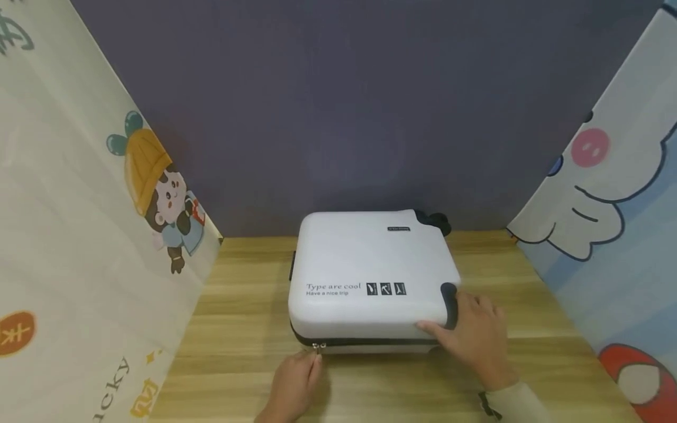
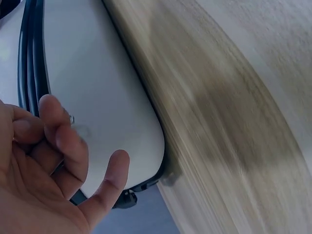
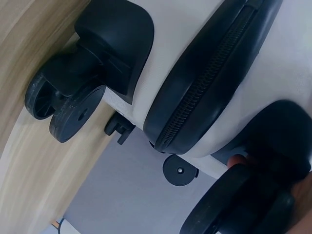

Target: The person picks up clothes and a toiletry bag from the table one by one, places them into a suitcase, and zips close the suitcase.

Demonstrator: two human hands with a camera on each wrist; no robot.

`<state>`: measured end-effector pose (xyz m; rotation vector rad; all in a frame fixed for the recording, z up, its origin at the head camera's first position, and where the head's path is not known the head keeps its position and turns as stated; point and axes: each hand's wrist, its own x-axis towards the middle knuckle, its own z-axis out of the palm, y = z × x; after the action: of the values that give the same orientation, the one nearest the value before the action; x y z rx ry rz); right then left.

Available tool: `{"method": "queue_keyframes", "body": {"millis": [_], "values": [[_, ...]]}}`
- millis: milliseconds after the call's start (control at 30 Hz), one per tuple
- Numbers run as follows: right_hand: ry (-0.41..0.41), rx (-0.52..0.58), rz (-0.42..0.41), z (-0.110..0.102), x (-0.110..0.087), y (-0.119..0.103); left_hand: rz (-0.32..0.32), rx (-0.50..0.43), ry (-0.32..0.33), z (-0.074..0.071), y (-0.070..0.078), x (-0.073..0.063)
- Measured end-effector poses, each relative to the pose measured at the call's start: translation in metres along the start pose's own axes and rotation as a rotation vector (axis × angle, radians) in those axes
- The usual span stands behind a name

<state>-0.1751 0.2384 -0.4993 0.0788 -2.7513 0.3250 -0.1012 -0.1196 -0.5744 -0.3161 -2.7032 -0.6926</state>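
A white hard-shell suitcase (image 1: 365,252) lies flat on the wooden table, with printed lettering on its lid and black corner guards. At its near left side, my left hand (image 1: 293,382) pinches a small metal zipper pull (image 1: 318,346). In the left wrist view, the little finger (image 2: 109,180) stands out from the curled fingers. My right hand (image 1: 476,335) grips the near right corner, thumb on the front edge and fingers over the black corner guard (image 1: 449,302). A fingertip (image 3: 237,160) shows beside a wheel in the right wrist view. The zipper teeth (image 3: 207,80) there are closed.
Wheels (image 3: 78,114) stick out from the suitcase's right end. A dark grey wall (image 1: 359,117) stands close behind the suitcase. Cartoon-printed panels flank the wooden table (image 1: 243,305) on the left (image 1: 69,194) and right (image 1: 629,235).
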Motion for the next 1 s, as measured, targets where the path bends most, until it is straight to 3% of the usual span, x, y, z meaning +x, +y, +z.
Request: {"method": "queue_keyframes", "body": {"millis": [233, 533, 833, 1000], "values": [[0.047, 0.008, -0.010, 0.001, 0.002, 0.000, -0.025, -0.005, -0.033, -0.007, -0.007, 0.006], [0.034, 0.014, -0.004, -0.003, 0.005, -0.001, -0.175, -0.067, -0.005, -0.008, -0.017, 0.008], [-0.011, 0.016, 0.005, 0.000, 0.003, -0.003, -0.228, -0.087, 0.024, -0.017, -0.023, 0.010], [0.006, 0.018, 0.010, 0.003, 0.002, 0.000, -0.247, -0.082, -0.006, -0.027, -0.027, 0.018]]}}
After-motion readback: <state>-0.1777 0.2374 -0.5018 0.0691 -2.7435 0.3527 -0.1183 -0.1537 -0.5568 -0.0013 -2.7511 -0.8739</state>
